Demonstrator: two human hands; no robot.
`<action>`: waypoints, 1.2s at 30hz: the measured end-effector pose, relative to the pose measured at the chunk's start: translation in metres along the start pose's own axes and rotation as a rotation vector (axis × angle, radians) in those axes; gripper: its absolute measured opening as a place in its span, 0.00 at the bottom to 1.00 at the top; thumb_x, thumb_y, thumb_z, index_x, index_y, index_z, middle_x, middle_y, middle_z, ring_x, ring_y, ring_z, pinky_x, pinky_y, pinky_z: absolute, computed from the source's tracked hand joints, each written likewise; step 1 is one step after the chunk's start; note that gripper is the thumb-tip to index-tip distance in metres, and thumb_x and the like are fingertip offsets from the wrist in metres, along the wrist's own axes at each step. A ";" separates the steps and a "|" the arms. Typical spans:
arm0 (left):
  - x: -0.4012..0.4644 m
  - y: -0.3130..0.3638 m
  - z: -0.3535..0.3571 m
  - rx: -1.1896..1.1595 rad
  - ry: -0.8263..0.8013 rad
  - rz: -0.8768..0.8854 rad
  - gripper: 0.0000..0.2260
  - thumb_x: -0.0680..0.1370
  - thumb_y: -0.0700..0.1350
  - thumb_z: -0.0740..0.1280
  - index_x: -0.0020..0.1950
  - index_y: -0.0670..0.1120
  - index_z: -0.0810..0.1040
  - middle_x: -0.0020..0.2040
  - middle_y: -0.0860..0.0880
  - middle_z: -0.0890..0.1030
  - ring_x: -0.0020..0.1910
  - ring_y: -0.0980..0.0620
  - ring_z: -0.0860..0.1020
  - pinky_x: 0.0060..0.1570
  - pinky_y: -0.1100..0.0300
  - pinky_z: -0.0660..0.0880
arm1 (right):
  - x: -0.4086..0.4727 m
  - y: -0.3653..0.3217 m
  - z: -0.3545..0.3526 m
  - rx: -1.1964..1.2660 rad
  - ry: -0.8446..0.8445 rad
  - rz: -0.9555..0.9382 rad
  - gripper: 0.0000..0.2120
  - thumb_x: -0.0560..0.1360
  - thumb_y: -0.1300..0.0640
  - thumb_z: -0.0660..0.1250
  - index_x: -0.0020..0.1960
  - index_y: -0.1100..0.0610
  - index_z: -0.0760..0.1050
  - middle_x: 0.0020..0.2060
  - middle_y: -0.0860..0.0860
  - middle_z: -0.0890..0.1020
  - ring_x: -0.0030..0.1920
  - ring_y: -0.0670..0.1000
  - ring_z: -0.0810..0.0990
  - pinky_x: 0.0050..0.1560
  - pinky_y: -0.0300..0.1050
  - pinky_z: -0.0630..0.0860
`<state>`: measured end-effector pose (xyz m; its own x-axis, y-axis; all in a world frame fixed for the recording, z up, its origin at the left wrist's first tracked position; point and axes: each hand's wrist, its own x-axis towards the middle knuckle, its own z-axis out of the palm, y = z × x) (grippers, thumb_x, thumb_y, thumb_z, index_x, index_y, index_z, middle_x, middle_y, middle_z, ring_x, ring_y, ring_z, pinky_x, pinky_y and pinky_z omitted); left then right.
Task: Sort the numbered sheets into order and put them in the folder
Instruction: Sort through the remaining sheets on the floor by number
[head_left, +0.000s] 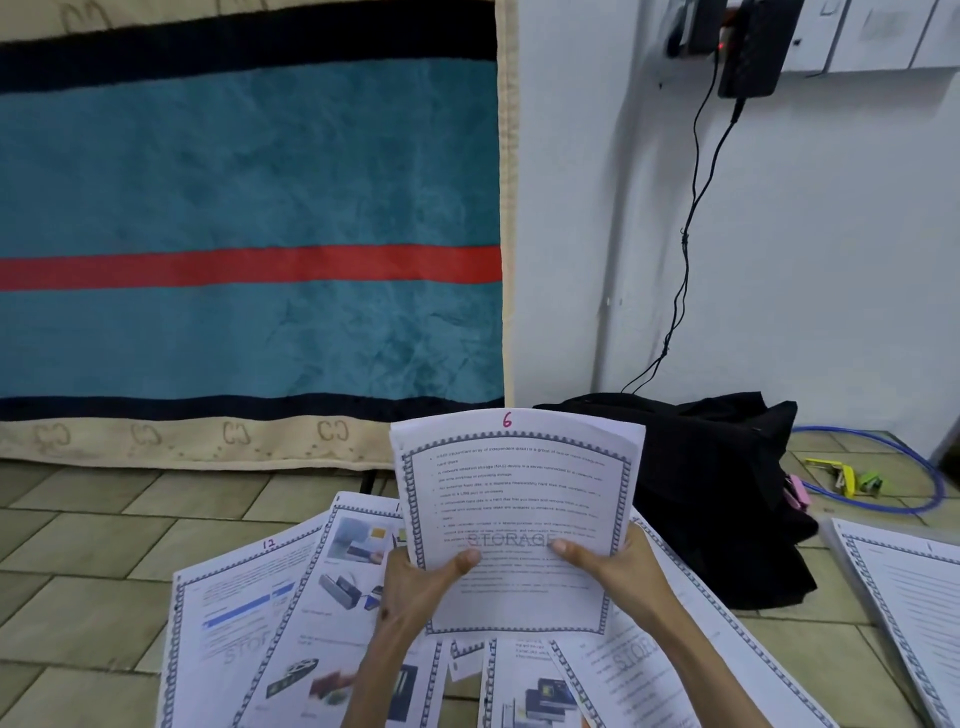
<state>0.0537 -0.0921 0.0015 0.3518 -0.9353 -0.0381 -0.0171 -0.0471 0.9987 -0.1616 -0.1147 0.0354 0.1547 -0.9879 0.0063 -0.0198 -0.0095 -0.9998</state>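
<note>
Left hand and right hand hold sheet 6 upright.

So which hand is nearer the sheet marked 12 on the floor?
Left. The left hand grips the held stack just right of the sheet marked 12; the right hand is farther right.

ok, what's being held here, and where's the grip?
Both hands hold the sheets topped by page 6 upright: left hand and right hand grip the lower side edges, thumbs on the front.

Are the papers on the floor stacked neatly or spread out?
Spread out: the sheets on the floor fan across the tiles, overlapping at different angles.
</note>
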 end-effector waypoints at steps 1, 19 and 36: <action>0.000 -0.001 0.001 -0.012 0.002 -0.007 0.19 0.56 0.50 0.82 0.39 0.50 0.75 0.36 0.57 0.79 0.43 0.50 0.79 0.44 0.58 0.78 | 0.000 0.000 0.000 -0.002 -0.002 0.007 0.10 0.65 0.61 0.76 0.43 0.50 0.81 0.38 0.44 0.86 0.41 0.46 0.85 0.38 0.37 0.80; 0.019 0.029 -0.015 -0.208 -0.208 -0.052 0.24 0.68 0.58 0.67 0.57 0.44 0.79 0.51 0.45 0.84 0.50 0.46 0.82 0.52 0.48 0.79 | 0.005 -0.014 -0.019 0.007 -0.163 0.187 0.13 0.67 0.65 0.74 0.51 0.57 0.80 0.45 0.52 0.86 0.46 0.52 0.85 0.43 0.44 0.81; 0.051 0.036 0.043 -0.726 -0.172 -0.275 0.12 0.81 0.48 0.56 0.43 0.45 0.75 0.42 0.51 0.81 0.50 0.52 0.80 0.38 0.59 0.81 | -0.025 0.002 -0.061 0.080 -0.336 0.527 0.24 0.62 0.56 0.78 0.56 0.59 0.79 0.52 0.54 0.85 0.54 0.54 0.83 0.56 0.51 0.78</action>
<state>0.0308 -0.1567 0.0346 0.1043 -0.9671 -0.2320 0.6845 -0.0995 0.7222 -0.2259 -0.0996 0.0346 0.4468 -0.7540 -0.4816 -0.1063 0.4897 -0.8654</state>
